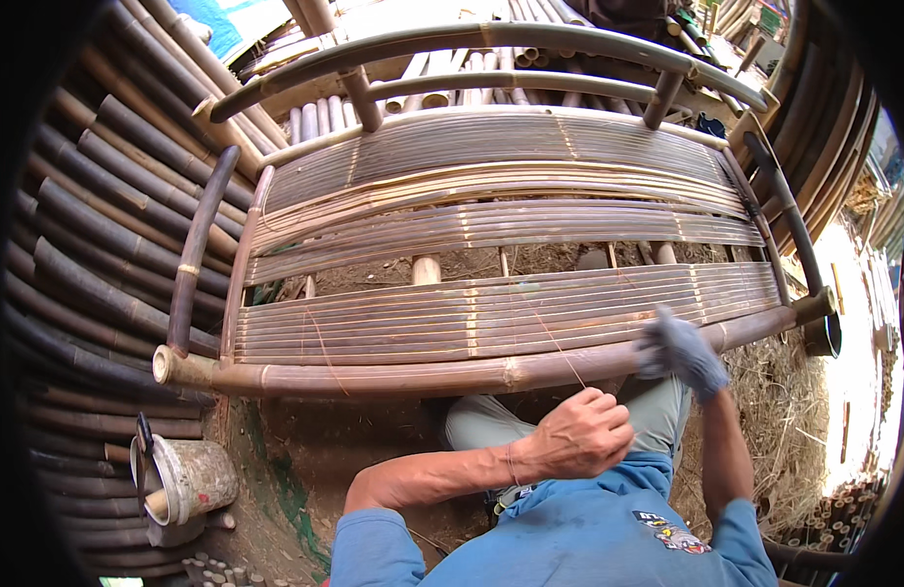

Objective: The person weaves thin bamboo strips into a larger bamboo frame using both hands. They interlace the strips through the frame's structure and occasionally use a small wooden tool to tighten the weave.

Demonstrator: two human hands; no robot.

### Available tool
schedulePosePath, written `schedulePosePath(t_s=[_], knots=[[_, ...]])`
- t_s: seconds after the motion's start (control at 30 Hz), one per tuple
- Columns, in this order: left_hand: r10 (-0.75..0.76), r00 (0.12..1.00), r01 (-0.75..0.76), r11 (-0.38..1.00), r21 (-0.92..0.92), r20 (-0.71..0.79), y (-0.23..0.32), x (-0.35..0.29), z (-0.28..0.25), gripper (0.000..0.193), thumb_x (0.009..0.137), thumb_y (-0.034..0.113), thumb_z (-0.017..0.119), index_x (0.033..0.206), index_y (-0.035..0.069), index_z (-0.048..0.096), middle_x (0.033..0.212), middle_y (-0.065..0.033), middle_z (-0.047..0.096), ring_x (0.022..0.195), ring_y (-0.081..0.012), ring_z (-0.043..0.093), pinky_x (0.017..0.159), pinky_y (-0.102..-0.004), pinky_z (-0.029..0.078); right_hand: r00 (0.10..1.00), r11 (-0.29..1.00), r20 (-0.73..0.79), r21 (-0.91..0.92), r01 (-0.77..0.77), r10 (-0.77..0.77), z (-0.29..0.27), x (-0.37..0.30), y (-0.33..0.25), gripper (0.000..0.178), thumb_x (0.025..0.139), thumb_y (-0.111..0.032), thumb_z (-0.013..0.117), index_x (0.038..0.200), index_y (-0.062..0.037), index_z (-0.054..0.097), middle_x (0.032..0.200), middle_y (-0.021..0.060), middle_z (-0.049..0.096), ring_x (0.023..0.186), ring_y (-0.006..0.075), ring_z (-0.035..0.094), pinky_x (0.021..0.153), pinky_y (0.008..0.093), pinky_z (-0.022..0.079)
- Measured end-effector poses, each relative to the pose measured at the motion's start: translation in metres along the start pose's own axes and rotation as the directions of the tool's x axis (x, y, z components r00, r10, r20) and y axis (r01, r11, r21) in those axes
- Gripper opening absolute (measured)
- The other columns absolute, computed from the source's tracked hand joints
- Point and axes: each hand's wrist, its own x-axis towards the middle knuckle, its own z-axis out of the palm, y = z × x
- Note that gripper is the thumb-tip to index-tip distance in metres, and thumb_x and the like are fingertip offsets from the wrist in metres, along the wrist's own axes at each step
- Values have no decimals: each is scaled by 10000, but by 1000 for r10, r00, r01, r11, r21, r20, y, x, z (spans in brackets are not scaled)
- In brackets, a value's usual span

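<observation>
A bamboo bench (491,323) with slatted seat panels stands in front of me. My left hand (581,433) is bare and closed in a fist on a thin strip or thread (567,364) that runs up over the front pole (393,376). My right hand (679,350) wears a grey glove and presses on the front pole near its right end; what it holds is hidden. My knee in grey trousers sits just below the pole.
Dark bamboo poles (90,254) are stacked along the left. A dirty white bucket (183,481) with a tool in it stands at lower left. Dry straw (775,421) lies at the right. More poles lie behind the bench.
</observation>
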Motion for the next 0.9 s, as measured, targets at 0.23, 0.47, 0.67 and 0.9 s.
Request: schedulePosePath(t_s=[0.23,0.47,0.67,0.9], knots=[[24,993,-24,1000,7,-120,18,8,-35,118,807,157,696,826,63,627,802,-58,555,832,-233,597,874,-395,496,880,916,429,-233,326,-204,218,110,-60,201,947,-191,568,999,-31,679,828,130,683,648,203,639,516,353,555],[-585,671,714,676,184,-456,-208,-57,-52,325,974,219,495,1069,-25,688,1066,-203,685,1007,-370,637,928,-443,488,662,691,252,41,722,-706,171,109,-92,349,956,-257,565,802,32,686,947,147,730,823,251,680,823,387,520],[-727,661,705,519,484,-183,-244,-58,-3,381,1004,339,460,858,103,721,904,-117,721,908,-304,654,908,-473,390,787,744,385,-294,600,-483,168,111,-137,452,990,-311,481,703,-9,659,858,194,720,737,287,700,792,435,560],[-730,673,691,562,455,-121,-247,-80,-10,345,1016,371,450,926,140,690,911,-89,696,929,-294,623,905,-472,364,792,104,523,-810,577,-314,176,112,-31,352,933,-272,512,785,1,678,773,242,682,745,412,689,682,501,565]])
